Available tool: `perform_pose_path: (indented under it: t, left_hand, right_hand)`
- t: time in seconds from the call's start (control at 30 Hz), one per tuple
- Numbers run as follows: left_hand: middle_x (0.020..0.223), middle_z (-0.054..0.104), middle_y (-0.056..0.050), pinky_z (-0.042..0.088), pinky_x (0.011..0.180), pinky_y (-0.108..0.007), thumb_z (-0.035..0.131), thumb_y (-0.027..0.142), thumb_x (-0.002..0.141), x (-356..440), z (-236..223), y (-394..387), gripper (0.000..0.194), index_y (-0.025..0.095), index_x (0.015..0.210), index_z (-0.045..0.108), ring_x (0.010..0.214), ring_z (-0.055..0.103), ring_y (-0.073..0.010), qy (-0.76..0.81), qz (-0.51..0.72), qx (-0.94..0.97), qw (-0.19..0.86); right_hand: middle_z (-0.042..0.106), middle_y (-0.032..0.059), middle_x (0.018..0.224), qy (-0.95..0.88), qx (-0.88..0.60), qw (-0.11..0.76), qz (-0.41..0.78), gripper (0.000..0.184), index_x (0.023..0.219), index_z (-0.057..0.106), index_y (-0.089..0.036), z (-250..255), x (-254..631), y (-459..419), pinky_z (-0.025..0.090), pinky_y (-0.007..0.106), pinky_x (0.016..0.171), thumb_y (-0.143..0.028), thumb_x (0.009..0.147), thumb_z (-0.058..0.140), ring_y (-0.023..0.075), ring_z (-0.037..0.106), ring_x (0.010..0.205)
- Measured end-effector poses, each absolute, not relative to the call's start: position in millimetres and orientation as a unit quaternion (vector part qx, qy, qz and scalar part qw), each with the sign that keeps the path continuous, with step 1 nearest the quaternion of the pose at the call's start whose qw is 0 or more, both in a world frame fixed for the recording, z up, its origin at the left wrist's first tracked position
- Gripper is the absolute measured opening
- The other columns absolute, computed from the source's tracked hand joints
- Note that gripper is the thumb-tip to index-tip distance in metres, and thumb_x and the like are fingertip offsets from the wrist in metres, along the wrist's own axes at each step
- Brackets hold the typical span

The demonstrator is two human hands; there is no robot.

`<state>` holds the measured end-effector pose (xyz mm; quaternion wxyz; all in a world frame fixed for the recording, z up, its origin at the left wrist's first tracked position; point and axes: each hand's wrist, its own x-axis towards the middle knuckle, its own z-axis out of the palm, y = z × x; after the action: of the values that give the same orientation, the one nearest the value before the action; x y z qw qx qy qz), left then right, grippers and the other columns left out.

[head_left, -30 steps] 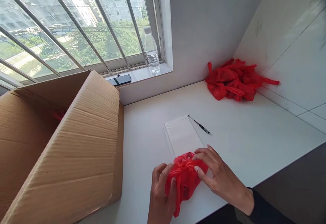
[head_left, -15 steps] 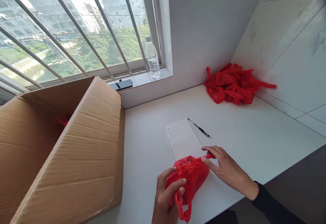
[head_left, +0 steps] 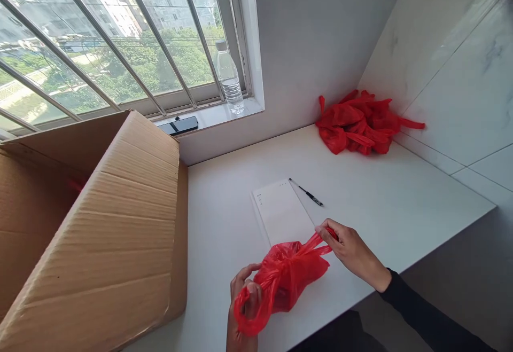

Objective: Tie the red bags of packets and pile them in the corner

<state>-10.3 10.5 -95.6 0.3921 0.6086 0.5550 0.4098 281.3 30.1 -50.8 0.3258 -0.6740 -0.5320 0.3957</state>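
A red plastic bag (head_left: 286,277) lies bunched on the white table, over the near end of a white notebook (head_left: 282,210). My right hand (head_left: 347,245) is closed on one of its handles and holds it drawn out to the right. On the other side my left hand (head_left: 246,298) grips the second handle, whose loop hangs over the fingers. Between the hands the bag's neck is gathered together. What the bag contains cannot be made out. A black pen (head_left: 306,192) rests just right of the notebook.
A large open cardboard box (head_left: 132,224) stands on the left, with something red partly seen inside. More red plastic bags (head_left: 356,122) are heaped in the far right corner of the table (head_left: 401,202). A water bottle (head_left: 230,79) and a dark phone (head_left: 178,125) sit on the windowsill.
My right hand has taken hold of one bag handle and pulled it rightward. My left hand has closed on the other handle and shifted left, stretching the bag between them.
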Motion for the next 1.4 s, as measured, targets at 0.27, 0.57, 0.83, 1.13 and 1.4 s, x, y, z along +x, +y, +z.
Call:
perform_pose_path:
  t: [0.27,0.57,0.83,1.13,1.4]
  left_hand:
    - [0.152,0.049,-0.014,0.060,0.096,-0.049,0.056,0.061,0.095,-20,-73,-14,0.062,0.033,0.150,0.048,0.141,0.047,-0.0361,0.564,0.368,0.617,0.406]
    - [0.145,0.055,-0.011,0.053,0.106,-0.052,0.053,0.022,0.099,-4,-81,6,0.055,0.036,0.152,0.046,0.135,0.051,-0.0304,0.464,0.335,0.755,0.321]
    - [0.107,0.068,-0.007,0.062,0.079,-0.040,0.056,0.006,0.089,3,-66,22,0.054,0.033,0.135,0.064,0.097,0.067,-0.0246,0.459,0.318,0.761,0.331]
    - [0.109,0.065,-0.006,0.061,0.071,-0.030,0.054,0.009,0.092,1,-69,22,0.046,0.034,0.129,0.066,0.095,0.070,-0.0205,0.427,0.354,0.752,0.356]
    - [0.106,0.068,-0.005,0.062,0.076,-0.033,0.065,0.019,0.093,-19,-58,14,0.032,0.031,0.122,0.068,0.094,0.070,-0.0219,0.520,0.344,0.688,0.371]
  right_hand:
    - [0.057,-0.0023,0.083,-0.459,-0.649,0.380,0.473,0.045,0.116,0.059,-0.024,-53,284,35,0.044,0.030,0.062,-0.065,0.098,0.052,0.0152,0.047,0.066]
    - [0.053,0.0100,0.132,-0.588,-0.679,0.403,0.176,0.037,0.139,0.051,-0.031,-53,261,18,0.048,0.051,0.099,-0.044,0.104,0.051,0.0290,0.054,0.116]
    - [0.064,0.0025,0.095,-0.751,-0.561,0.261,0.232,0.014,0.095,0.057,-0.023,-45,243,15,0.045,0.044,0.084,-0.019,0.105,0.048,0.0228,0.058,0.090]
    - [0.065,0.0034,0.113,-0.741,-0.549,0.280,0.266,0.014,0.118,0.056,-0.025,-42,232,21,0.044,0.046,0.092,-0.023,0.105,0.054,0.0256,0.057,0.104]
    - [0.063,0.0019,0.099,-0.698,-0.588,0.296,0.280,0.013,0.100,0.054,-0.025,-43,251,13,0.043,0.046,0.086,-0.020,0.106,0.044,0.0233,0.056,0.092]
